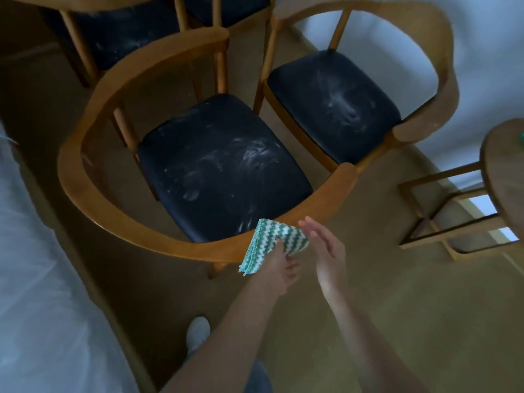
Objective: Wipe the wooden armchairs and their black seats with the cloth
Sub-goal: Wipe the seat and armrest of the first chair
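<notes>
The left hand (279, 268) has its fingers (290, 270) curled round a folded cloth (269, 236), thumb on top. The right hand (326, 248) is flat with fingers straight, grasping nothing, just beside the cloth's right edge; I cannot tell if it touches. The cloth, green and white zigzag with a teal border, sits over the near stretch of the nearest armchair (93, 103), at its curved wooden rail. Wiping seems about to start, with the cloth being readied. The next move calls for pressing it flat and drawing it along the rail, then over the black seat (221, 171), which is smeared with white dust, as is the second seat (331, 106) beyond.
</notes>
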`<state>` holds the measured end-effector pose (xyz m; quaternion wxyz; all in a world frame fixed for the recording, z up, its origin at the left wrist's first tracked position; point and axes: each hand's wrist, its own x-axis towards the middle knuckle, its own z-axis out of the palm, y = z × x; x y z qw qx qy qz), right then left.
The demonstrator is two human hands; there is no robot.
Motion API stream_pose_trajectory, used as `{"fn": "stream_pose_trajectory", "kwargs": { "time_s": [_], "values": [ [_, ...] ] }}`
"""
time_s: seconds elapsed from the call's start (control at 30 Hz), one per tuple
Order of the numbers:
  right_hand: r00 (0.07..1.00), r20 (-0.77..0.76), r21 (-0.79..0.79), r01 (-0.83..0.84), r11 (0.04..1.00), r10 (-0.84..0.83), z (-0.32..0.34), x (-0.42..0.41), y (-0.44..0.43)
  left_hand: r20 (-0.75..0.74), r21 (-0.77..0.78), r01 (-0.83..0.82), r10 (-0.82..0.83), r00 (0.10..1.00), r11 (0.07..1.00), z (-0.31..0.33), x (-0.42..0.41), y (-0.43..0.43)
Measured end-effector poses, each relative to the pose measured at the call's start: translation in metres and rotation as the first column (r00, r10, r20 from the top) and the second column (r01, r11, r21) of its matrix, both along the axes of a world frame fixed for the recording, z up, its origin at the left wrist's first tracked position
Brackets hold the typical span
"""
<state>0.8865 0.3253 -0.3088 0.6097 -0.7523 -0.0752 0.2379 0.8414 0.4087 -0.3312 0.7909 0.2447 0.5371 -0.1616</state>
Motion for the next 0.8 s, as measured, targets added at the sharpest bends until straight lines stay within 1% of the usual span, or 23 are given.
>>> {"fn": "stream_pose_trajectory", "kwargs": {
  "time_s": [0.07,0.1,0.17,0.2,0.23,0.27,0.3,0.33,0.37,0.4,0.43,0.47,0.5,0.57,0.67,0.73,0.8],
  "values": [
    [0.999,-0.005,-0.004,-0.054,0.999,0.054,-0.007,-0.008,-0.003,0.065,-0.035,0.057,-0.055,0.996,0.998,0.0,-0.01,0.004],
    [0.995,0.017,-0.056,-0.102,0.993,0.103,-0.013,-0.013,-0.003,0.087,-0.027,0.093,-0.09,0.992,0.995,0.002,-0.014,0.007],
    [0.971,0.125,-0.214,-0.172,0.962,0.202,-0.028,-0.02,-0.003,0.111,0.045,0.17,-0.174,0.979,0.984,0.011,-0.025,0.016],
    [0.952,0.2,-0.287,-0.17,0.943,0.233,-0.034,-0.023,-0.001,0.112,0.12,0.188,-0.201,0.973,0.975,0.016,-0.03,0.021],
    [0.928,0.275,-0.34,-0.149,0.928,0.25,-0.039,-0.026,0.001,0.108,0.231,0.186,-0.215,0.971,0.955,0.02,-0.035,0.028],
    [0.903,0.334,-0.38,-0.133,0.916,0.27,-0.044,-0.029,0.003,0.105,0.369,0.162,-0.214,0.971,0.915,0.025,-0.041,0.035],
    [0.883,0.367,-0.416,-0.127,0.901,0.293,-0.046,-0.031,0.005,0.112,0.525,0.121,-0.21,0.971,0.842,0.028,-0.046,0.043],
    [0.87,0.377,-0.447,-0.129,0.885,0.318,-0.049,-0.033,0.006,0.116,0.682,0.099,-0.24,0.964,0.725,0.031,-0.05,0.052],
    [0.861,0.377,-0.473,-0.14,0.87,0.343,-0.053,-0.032,0.007,0.094,0.809,0.112,-0.315,0.945,0.577,0.032,-0.054,0.06],
    [0.857,0.372,-0.491,-0.145,0.859,0.357,-0.057,-0.028,0.007,0.048,0.886,0.143,-0.393,0.918,0.442,0.032,-0.056,0.066],
    [0.86,0.374,-0.494,-0.133,0.859,0.348,-0.058,-0.023,0.007,0.008,0.923,0.166,-0.449,0.894,0.347,0.031,-0.058,0.071],
    [0.875,0.374,-0.476,-0.104,0.873,0.309,-0.061,-0.015,0.007,-0.015,0.94,0.176,-0.479,0.877,0.293,0.027,-0.06,0.074],
    [0.897,0.367,-0.443,-0.064,0.894,0.246,-0.061,-0.007,0.009,-0.028,0.945,0.182,-0.489,0.872,0.27,0.024,-0.06,0.077],
    [0.935,0.345,-0.368,0.055,0.928,0.081,-0.058,0.012,0.018,-0.04,0.946,0.188,-0.478,0.878,0.266,0.022,-0.062,0.081],
    [0.94,0.314,-0.301,0.23,0.926,-0.131,-0.056,0.023,0.038,-0.076,0.944,0.209,-0.447,0.891,0.256,0.019,-0.063,0.087],
    [0.935,0.249,-0.255,0.314,0.914,-0.252,-0.058,0.015,0.047,-0.098,0.946,0.225,-0.453,0.886,0.235,0.018,-0.063,0.092],
    [0.937,0.151,-0.188,0.341,0.921,-0.316,-0.062,-0.009,0.05,-0.109,0.948,0.238,-0.486,0.867,0.212,0.015,-0.061,0.096]
  ]
}}
